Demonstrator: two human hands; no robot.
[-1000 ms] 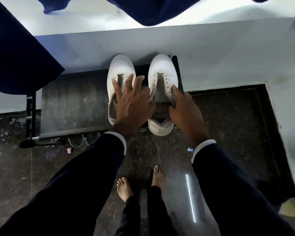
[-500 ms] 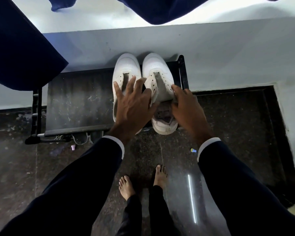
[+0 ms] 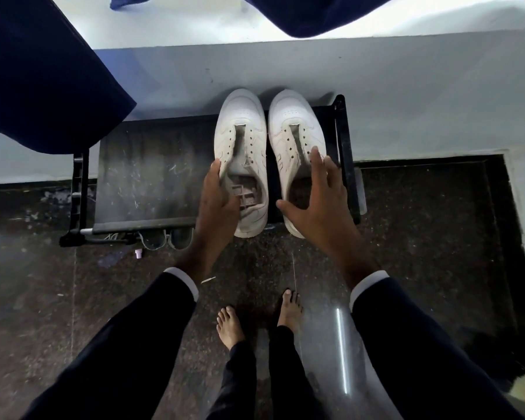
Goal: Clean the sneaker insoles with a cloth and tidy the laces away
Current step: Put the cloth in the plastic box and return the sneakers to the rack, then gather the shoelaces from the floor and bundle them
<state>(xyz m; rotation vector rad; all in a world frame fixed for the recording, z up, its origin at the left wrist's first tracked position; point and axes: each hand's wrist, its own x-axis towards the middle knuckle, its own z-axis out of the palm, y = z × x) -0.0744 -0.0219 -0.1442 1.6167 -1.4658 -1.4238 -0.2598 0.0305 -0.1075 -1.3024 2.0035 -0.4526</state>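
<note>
White leather, scuffed grey at the heels: two sneakers stand side by side on a low black rack (image 3: 152, 177), toes toward the wall (image 3: 406, 95), heels reaching past the rack's front edge. They sit at the rack's right end, the right sneaker (image 3: 294, 128) close to the right side rail, the left sneaker (image 3: 240, 116) just beside it with a narrow dark gap between. Both are unlaced — the eyelets show as empty dark dots along the open throats, and the tongues lie loose inside.

The left hand (image 3: 215, 207) lies along the outer side of the left sneaker, fingers straight and together, fingertips up near the eyelet row, palm against the collar; whether the thumb hooks inside I cannot tell. Inside that shoe a grey patterned footbed shows at the heel.

The right hand (image 3: 319, 201) hovers over the heel opening of the right sneaker — fingers spread wide, thumb stretched out to the left over the gap between the shoes, fingertips near the shoe's outer edge by the rail. It grips nothing.

Dark sleeves with white cuffs cover both arms. Bare feet (image 3: 229, 325) stand on the dark speckled floor (image 3: 422, 237) below. Dark blue cloth (image 3: 37, 74) hangs over the rack's back left corner. A small pale object (image 3: 139, 254) lies on the floor beneath the rack's front edge.
</note>
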